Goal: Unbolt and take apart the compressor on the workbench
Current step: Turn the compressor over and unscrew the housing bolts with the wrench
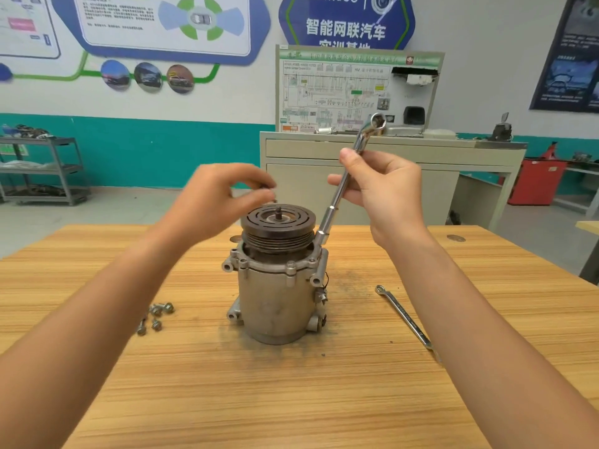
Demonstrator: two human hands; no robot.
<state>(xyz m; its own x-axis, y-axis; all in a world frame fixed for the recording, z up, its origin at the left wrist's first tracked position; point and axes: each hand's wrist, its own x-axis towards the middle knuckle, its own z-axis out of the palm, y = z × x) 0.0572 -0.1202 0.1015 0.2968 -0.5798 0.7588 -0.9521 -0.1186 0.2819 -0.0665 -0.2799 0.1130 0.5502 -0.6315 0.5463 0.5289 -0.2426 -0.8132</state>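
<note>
Compressor [278,296] stands upright mid-workbench [291,400], pulley [278,233] up, below and between our hands. Left hand [220,199] hovers just above the pulley, fingertips pinching a small dark piece [269,188], too blurred to identify. Right hand [385,189], raised right of the compressor, grips a long wrench [337,197] mid-shaft; the wrench slants, lower end at the pulley's right edge. Loose bolts [157,315] lie left.

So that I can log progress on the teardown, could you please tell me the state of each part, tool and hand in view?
Compressor: upright on the workbench, pulley on top.
Centre shaft: bare, no nut.
Bolts: loose on the workbench.
Long wrench: tilted, gripped by the right hand.
Second wrench: lying flat, untouched.
Left hand: pinching a small dark part above the pulley.
</note>
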